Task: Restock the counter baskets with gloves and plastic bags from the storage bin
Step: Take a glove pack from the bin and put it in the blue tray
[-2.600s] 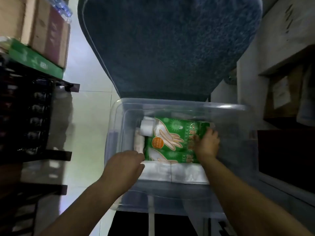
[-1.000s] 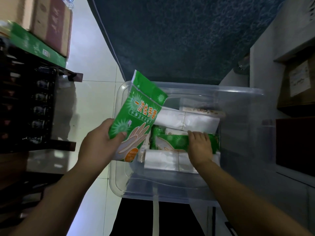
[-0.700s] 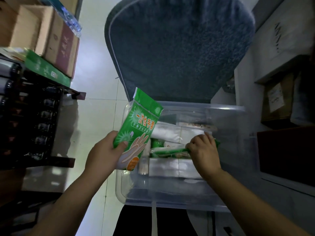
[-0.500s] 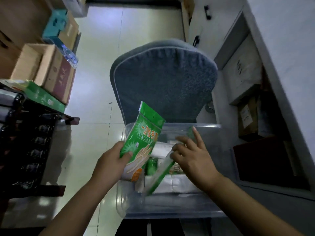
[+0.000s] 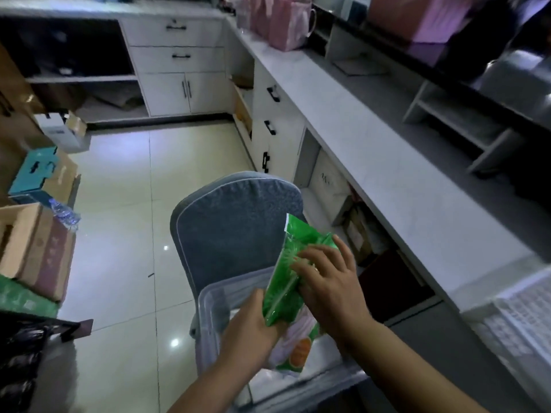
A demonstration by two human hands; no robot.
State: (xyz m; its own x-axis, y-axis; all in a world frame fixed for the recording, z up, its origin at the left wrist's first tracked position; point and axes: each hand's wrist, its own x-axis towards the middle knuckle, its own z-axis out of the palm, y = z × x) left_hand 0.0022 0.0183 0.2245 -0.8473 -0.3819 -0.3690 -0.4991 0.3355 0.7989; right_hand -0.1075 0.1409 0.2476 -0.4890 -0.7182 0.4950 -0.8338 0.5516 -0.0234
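Two green glove packs are stacked together above the clear storage bin. My left hand grips the packs from below at their lower end. My right hand presses flat against the front pack, fingers spread over it. White plastic bag bundles lie in the bin under the packs, mostly hidden. A white mesh counter basket sits at the right edge on the counter.
A grey cushioned chair carries the bin. A long white counter runs along the right with pink bags at its far end. Cardboard boxes and a dark shelf stand at the left. Tiled floor lies between.
My right hand lifted a second glove pack out of the bin and laid it against the one in my left hand. The view has tilted up toward the counter.
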